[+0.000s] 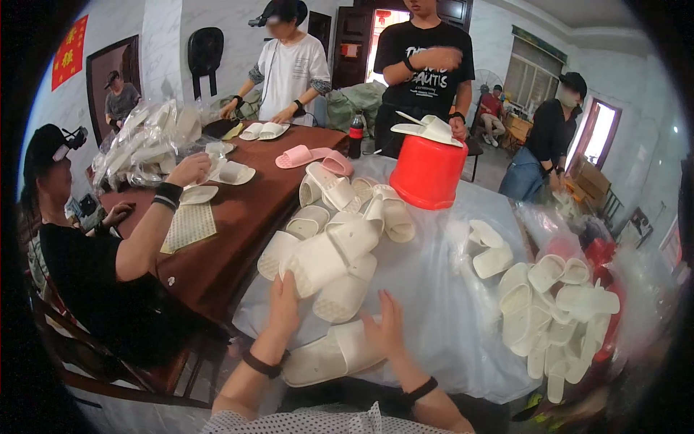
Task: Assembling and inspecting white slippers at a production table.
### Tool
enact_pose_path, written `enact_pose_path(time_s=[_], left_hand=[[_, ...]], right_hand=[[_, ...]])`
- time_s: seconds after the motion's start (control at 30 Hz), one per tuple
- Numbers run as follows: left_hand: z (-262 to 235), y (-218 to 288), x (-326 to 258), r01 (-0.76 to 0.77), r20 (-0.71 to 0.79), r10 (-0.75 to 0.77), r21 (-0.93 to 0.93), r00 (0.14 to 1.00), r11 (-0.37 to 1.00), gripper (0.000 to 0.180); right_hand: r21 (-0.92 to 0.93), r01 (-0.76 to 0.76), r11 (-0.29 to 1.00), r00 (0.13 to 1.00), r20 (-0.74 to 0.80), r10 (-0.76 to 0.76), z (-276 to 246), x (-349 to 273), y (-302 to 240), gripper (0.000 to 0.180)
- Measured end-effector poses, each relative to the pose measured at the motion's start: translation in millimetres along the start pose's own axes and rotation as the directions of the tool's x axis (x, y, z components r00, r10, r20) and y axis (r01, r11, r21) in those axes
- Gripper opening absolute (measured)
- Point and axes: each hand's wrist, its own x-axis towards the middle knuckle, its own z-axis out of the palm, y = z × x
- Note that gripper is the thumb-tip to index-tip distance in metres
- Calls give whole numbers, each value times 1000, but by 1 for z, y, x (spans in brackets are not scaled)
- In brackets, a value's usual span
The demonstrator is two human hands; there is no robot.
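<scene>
A heap of white slide slippers [383,210] lies in front of me on a table with a pale plastic cover. My left hand [283,300] is closed on the toe edge of a white slipper [314,267] at the heap's near side; part of its fingers is hidden. My right hand [385,325] is open, its fingers stretched upward, beside the strap of another slipper [318,362]. That nearest slipper lies sideways at the table's front edge, below both hands.
An upturned red bucket [430,173] carries white slippers [434,130]. More slippers [560,311] are piled at the right among clear plastic. On the brown table [253,210] at left lie pink slippers [307,156] and bagged ones [155,137]. Several co-workers are around the tables.
</scene>
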Motion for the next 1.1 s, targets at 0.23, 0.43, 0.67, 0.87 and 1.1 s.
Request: enact_pose_path(time_s=[0.23, 0.43, 0.67, 0.87, 1.1], left_hand=[[-30, -35, -15, 268, 62, -275, 104, 959, 958, 40], [-21, -32, -12, 423, 29, -428, 98, 904, 901, 40], [18, -8, 5, -8, 236, -36, 184, 971, 983, 42], [45, -13, -1, 92, 366, -187, 261, 912, 961, 44], [17, -16, -25, -330, 831, -294, 476, 472, 815, 63]], right_hand=[[48, -93, 995, 960, 270, 76, 10, 41, -1, 74], [202, -274, 940, 860, 489, 146, 31, 59, 21, 82], [658, -146, 739, 984, 175, 39, 10, 62, 14, 85], [191, -135, 972, 991, 44, 129, -62, 39, 4, 45], [79, -567, 820, 819, -51, 572, -152, -34, 11, 34]])
